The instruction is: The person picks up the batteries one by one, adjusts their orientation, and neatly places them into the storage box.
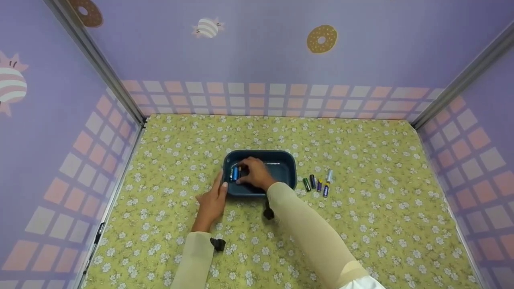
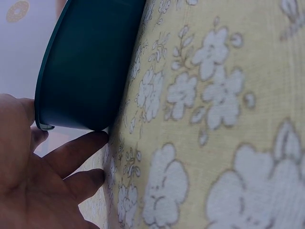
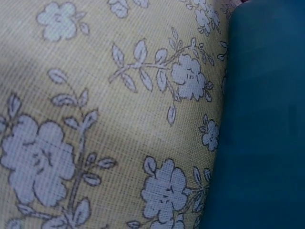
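A dark teal plastic basin [image 1: 283,170] sits on the floral cloth. Inside, near its left wall, a blue battery [image 1: 235,174] stands beside a dark battery with a gold end [image 1: 239,171]. My right hand [image 1: 257,173] reaches over the front rim and pinches the dark battery between thumb and fingers. With fairly straight fingers, my left hand [image 1: 213,202] touches the basin's left side; the left wrist view shows fingertips against the outer wall [image 2: 90,67]. In the right wrist view only the basin's outer wall [image 3: 262,124] and cloth appear, with the hand out of sight.
Right of the basin lie several loose batteries: a green one [image 1: 307,184], a dark blue one [image 1: 313,181], a purple one [image 1: 319,185], a gold-ended one [image 1: 326,189] and a pale one [image 1: 329,175]. Patterned purple walls [image 1: 257,52] enclose the cloth-covered table [image 1: 381,224].
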A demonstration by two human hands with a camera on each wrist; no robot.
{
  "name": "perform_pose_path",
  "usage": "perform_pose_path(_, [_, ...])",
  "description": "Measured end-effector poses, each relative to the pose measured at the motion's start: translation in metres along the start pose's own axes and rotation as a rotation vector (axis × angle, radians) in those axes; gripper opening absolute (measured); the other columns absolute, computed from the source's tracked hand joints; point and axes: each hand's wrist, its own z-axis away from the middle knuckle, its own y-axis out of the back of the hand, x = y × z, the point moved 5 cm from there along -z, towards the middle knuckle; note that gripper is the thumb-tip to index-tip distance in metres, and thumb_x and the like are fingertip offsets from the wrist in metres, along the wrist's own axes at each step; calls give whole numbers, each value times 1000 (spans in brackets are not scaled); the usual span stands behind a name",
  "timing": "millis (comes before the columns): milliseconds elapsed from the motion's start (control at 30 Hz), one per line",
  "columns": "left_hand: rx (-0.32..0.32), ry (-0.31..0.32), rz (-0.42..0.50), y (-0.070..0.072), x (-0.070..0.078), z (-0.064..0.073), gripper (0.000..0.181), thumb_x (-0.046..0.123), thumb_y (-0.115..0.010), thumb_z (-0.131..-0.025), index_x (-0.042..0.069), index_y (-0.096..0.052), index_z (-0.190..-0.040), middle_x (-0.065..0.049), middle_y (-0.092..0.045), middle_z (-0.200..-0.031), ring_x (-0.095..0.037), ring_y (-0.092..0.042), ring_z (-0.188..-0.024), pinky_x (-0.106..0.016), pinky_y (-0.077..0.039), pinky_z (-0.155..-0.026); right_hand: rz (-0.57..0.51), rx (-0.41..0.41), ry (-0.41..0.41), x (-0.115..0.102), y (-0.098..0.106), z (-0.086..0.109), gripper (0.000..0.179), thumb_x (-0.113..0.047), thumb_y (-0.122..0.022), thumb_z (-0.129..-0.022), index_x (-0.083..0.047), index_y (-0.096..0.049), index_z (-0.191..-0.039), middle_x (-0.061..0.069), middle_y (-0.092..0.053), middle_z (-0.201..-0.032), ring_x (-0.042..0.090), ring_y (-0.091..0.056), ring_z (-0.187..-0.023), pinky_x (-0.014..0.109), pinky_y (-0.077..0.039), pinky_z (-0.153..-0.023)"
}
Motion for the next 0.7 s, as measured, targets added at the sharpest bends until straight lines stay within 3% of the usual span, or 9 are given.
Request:
perform_pose_path(133, [-1, 0, 12, 0, 1, 0, 68, 67, -26, -105, 39, -12, -165, -15, -55, -151, -48, -48, -140, -78, 15, -114, -27, -6, -16, 2, -1, -1, 64, -41, -92, -76, -17, -68, -131, 3, -67, -118, 19, -63, -109, 38, -54, -98])
perform_pose_path(367, [-2, -1, -5, -1, 1, 0, 67, 67, -26, -106, 38, -12, -165, -14, -47, -157, -48, -46, -141, -78, 15, -113, -52, -21, -52, 5, 0, 1, 70, -42, -93, -74, -17, -66, -132, 3, -65, -121, 19, -62, -111, 39, -53, -99])
perform_pose_path(700, [-4, -5, -5, 0, 0, 0, 68, 67, -25, -106, 37, -12, -165, -15, -47, -157, -49, -46, -140, -79, 14, -113, -77, -54, -3, -4, 6, 6, 73, -37, -94, -75, -10, -62, -135, 8, -64, -122, 23, -61, -111, 42, -52, -99])
